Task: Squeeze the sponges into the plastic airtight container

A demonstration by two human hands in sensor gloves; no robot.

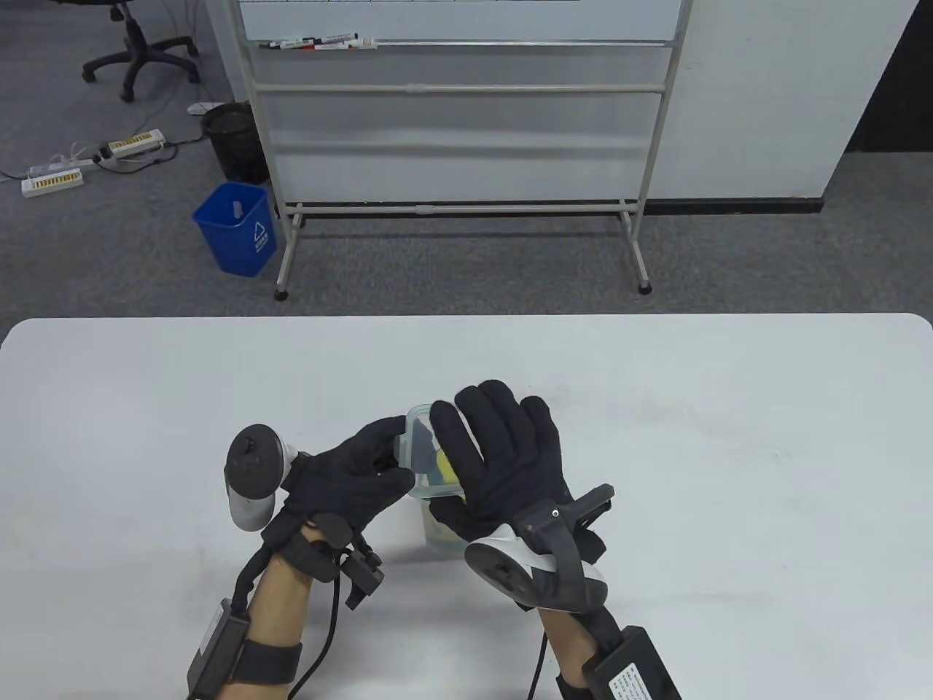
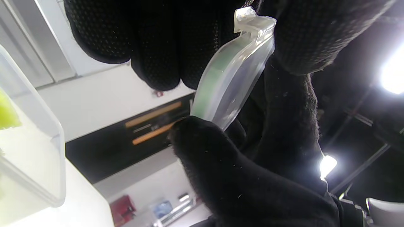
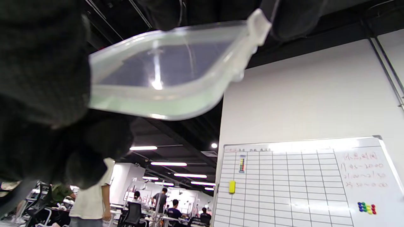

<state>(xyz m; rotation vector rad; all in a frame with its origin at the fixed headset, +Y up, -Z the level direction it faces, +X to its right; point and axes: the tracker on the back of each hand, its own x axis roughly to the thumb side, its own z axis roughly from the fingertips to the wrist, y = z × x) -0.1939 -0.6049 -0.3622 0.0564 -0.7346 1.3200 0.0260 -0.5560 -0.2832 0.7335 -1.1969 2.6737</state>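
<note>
A clear plastic lid (image 1: 417,452) with a green seal is held tilted above the table between both hands. My left hand (image 1: 393,463) pinches its left edge between thumb and fingers, as the left wrist view shows on the lid (image 2: 230,75). My right hand (image 1: 492,452) lies over the lid from the right and holds it; the lid (image 3: 164,85) fills the top of the right wrist view. The clear container (image 1: 436,526) stands on the table under my right palm, mostly hidden. A yellow sponge (image 1: 446,467) shows through the plastic. The container's wall (image 2: 34,151) and a green sponge (image 2: 6,113) show in the left wrist view.
The white table (image 1: 729,452) spreads wide on both sides of the hands. Beyond its far edge stand a whiteboard frame (image 1: 459,204) and a blue bin (image 1: 237,227) on the floor.
</note>
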